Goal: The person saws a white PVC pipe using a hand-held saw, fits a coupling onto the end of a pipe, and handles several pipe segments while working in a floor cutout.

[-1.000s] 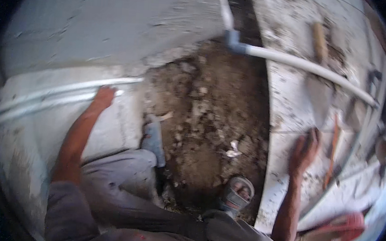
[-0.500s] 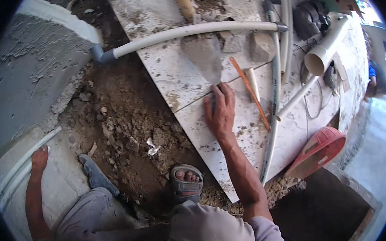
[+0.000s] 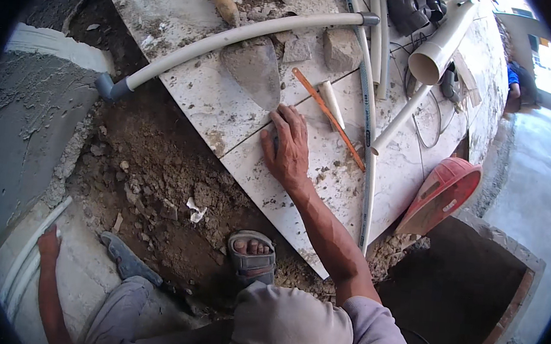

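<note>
At the far left, my left hand [image 3: 50, 243] is closed over one of two white plastic pipes [image 3: 21, 275] lying on the pale concrete ledge. My right hand [image 3: 288, 148] rests on the dirty white tiles with fingers and thumb curled. A small dark grey piece shows between thumb and forefinger; its kind is mostly hidden. Just beyond the fingertips lies a trowel with its grey blade [image 3: 254, 70] flat and its wooden handle [image 3: 222, 1] pointing away. Over the blade passes a long curved white pipe [image 3: 234, 38] with grey fittings at both ends. An orange hacksaw blade [image 3: 328, 118] lies right of my hand.
Beside the saw blade lie a short white pipe piece [image 3: 331, 104], long pipes [image 3: 370, 140], a wide cream pipe [image 3: 444, 49] and dark fittings [image 3: 410, 11]. A red hard hat [image 3: 440, 195] sits by a dark pit [image 3: 454, 283]. Rubble-filled soil [image 3: 153, 169] separates tiles from the rough wall [image 3: 41, 108].
The whole view has shifted, so the tiles and tools appear further left and higher. Both hands keep about the same places relative to the pipes and tiles.
</note>
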Motion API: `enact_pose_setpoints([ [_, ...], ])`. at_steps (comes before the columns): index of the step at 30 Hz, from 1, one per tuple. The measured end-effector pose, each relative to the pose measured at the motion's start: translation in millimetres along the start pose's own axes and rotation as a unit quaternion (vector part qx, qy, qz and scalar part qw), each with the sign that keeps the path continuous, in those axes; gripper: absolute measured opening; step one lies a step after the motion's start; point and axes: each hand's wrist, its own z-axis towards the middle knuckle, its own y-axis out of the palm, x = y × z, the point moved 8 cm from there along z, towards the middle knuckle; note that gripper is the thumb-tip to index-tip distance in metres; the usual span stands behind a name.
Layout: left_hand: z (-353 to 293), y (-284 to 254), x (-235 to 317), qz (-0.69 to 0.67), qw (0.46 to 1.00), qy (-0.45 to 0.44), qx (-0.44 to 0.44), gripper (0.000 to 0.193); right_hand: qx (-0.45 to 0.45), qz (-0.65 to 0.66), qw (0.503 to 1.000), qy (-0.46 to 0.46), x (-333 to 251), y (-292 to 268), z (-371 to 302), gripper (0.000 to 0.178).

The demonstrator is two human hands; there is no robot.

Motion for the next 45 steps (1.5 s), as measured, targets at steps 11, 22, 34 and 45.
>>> enact_pose_setpoints([
  [11,9,28,1,0.174,0.983,0.018,-0.063,0.026,0.000,0.003,1.000,0.006,-7,5,3,0.040],
  [22,21,46,-57,-0.091,0.981,-0.094,-0.144,0.037,0.008,0.016,1.000,0.001,-13,8,4,0.040],
  [34,18,-14,-13,-0.041,0.971,-0.178,-0.154,0.052,0.008,0.001,1.000,0.001,-13,7,5,0.039],
  [45,32,23,-13,-0.133,0.967,-0.181,-0.123,0.024,-0.002,-0.021,1.000,0.007,-12,8,4,0.039],
])
